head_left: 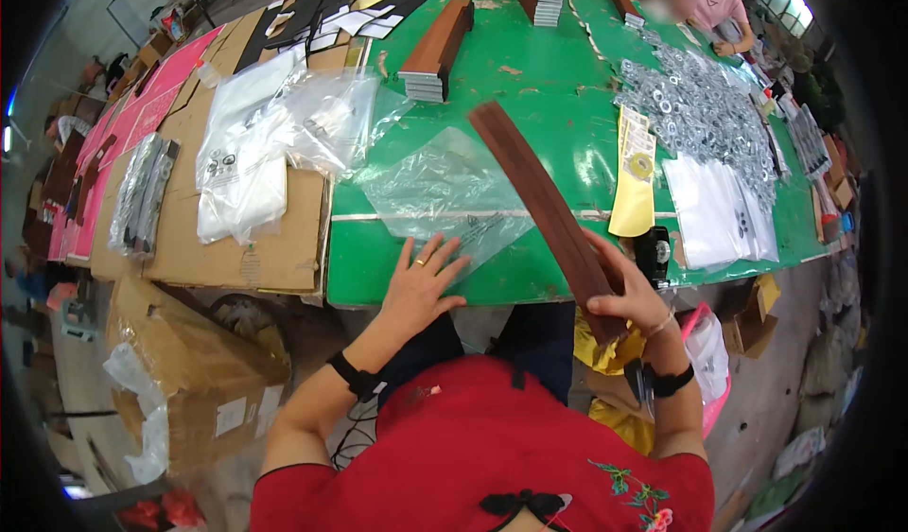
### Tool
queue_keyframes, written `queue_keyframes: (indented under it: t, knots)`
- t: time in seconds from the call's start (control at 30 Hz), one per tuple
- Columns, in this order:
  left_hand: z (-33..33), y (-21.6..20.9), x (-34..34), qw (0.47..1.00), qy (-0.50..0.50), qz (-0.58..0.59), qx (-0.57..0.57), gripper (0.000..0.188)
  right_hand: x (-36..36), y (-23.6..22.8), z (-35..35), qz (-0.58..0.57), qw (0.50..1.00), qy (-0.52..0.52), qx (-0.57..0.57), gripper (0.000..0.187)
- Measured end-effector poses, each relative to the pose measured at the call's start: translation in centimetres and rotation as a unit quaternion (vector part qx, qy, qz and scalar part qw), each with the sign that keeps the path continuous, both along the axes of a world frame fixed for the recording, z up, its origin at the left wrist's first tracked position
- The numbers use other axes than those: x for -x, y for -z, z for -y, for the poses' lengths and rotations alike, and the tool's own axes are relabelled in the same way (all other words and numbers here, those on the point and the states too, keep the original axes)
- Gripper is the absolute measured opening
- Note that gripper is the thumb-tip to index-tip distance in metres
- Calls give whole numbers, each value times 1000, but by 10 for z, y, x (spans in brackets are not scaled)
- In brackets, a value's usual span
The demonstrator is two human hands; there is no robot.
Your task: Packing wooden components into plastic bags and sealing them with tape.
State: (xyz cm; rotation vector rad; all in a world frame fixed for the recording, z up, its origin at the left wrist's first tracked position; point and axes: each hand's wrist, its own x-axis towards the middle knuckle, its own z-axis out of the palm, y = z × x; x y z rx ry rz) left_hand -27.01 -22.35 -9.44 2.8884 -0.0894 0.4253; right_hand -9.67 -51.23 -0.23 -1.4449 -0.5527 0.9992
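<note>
My right hand point(629, 284) is wrapped round the near end of a long dark reddish-brown wood-look strip point(539, 196). The strip slants up to the far left over the green table point(558, 135). Its shape suggests more than one piece lying together, but I cannot tell. My left hand point(424, 281) has its fingers spread at the near edge of a clear plastic bag point(440, 187), which lies flat on the table. The fingertips are at the bag's lower edge.
To the left, stacked clear bags point(248, 144) lie on cardboard point(293, 258). Brown strip stacks point(440, 45) stand farther back. At the right are a yellow label sheet point(632, 177), a heap of metal hardware packets point(695, 97) and white bags point(714, 215). A person point(709, 2) sits at the far right.
</note>
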Motion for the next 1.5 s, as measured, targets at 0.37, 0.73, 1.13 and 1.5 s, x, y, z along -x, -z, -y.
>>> queue_keyframes:
  t: [0.37, 0.73, 1.13, 1.5]
  knots:
    - [7, 16, 16, 986, -76, 88, 121, 29, -43, 47, -118, 472, 870, -138, -35, 97]
    - [7, 31, 26, 976, -106, 145, 125, 10, -36, 66, -135, 588, 779, -215, 44, 94]
    - [-2, 35, 21, 982, -87, 111, 124, 8, 99, 87, -38, 226, 955, 186, -54, 38]
    - [128, -10, -49, 969, 180, -54, 159, 33, 162, 169, 67, 161, 952, 224, 130, 35]
